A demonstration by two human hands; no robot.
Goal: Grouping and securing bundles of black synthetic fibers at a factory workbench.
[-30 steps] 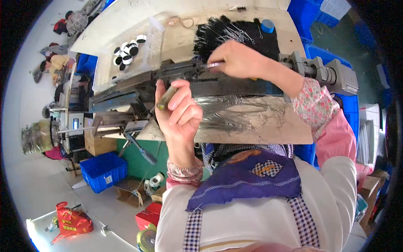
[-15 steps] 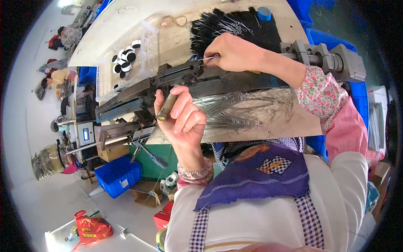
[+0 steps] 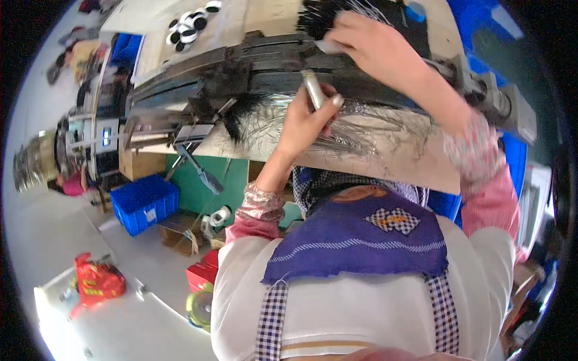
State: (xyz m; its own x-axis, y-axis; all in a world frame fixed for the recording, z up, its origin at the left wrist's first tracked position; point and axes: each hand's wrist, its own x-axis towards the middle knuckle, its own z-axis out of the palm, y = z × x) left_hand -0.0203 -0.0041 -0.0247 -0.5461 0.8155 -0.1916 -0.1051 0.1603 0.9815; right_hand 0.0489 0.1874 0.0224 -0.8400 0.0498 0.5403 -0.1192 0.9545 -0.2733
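Left hand [image 3: 304, 120] grips a metal rod [image 3: 314, 90] before the dark machine [image 3: 241, 66]; right hand [image 3: 373, 48], blurred, pinches an indistinct pale piece above it.

Red printed bag [image 3: 96, 281] on floor lower left, red box [image 3: 201, 274] nr it, small blue-lit screen [image 3: 106, 136] on machine at left

I see a bright, even daylight scene with soft, faint shadows. The pale floor [image 3: 54, 240] left of the workbench [image 3: 385, 162] is nearly washed out. My right hand [image 3: 376, 51] above the bench is smeared by motion blur. Straight edges bow outward, and a black ring rims the view.
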